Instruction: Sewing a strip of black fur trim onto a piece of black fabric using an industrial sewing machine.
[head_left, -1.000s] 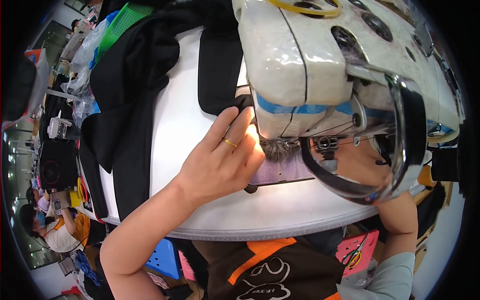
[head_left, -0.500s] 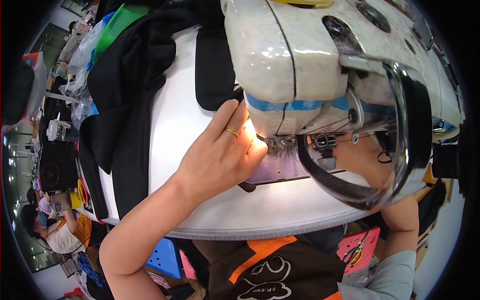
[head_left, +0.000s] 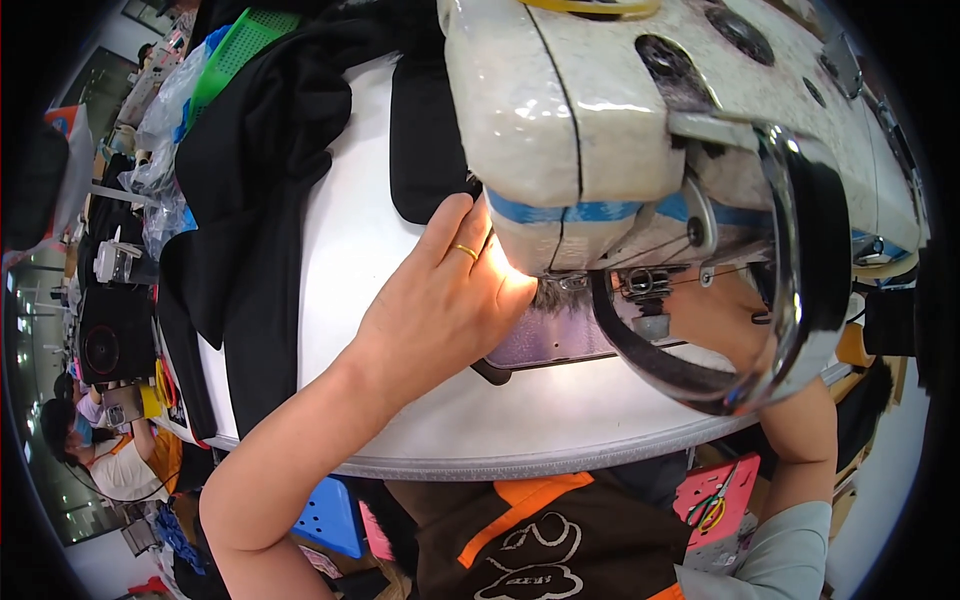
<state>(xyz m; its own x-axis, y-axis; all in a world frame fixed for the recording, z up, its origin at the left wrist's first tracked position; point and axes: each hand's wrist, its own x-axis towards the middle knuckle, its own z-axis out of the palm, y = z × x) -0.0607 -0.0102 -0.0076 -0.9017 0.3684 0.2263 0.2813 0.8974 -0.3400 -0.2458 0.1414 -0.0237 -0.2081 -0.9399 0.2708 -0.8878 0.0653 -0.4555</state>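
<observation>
Slides left hand [head_left: 425, 300] slightly forward since a second ago, at left side of sewing machine [head_left: 540, 120]; fingers bent, can't tell grip. Has right hand [head_left: 712, 318] partly hidden behind machine guard; can't tell state. Shows grey fur [head_left: 562, 294] under machine, black cloth [head_left: 425, 140] left of it, green basket [head_left: 240, 60] far left, pink tray [head_left: 742, 485] with scissors [head_left: 711, 514] near-right.

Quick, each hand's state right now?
Left hand: fingers bent beside the machine, fingertips partly hidden; grip can't be told.
Right hand: partly hidden by the machine; open or closed can't be told.
</observation>
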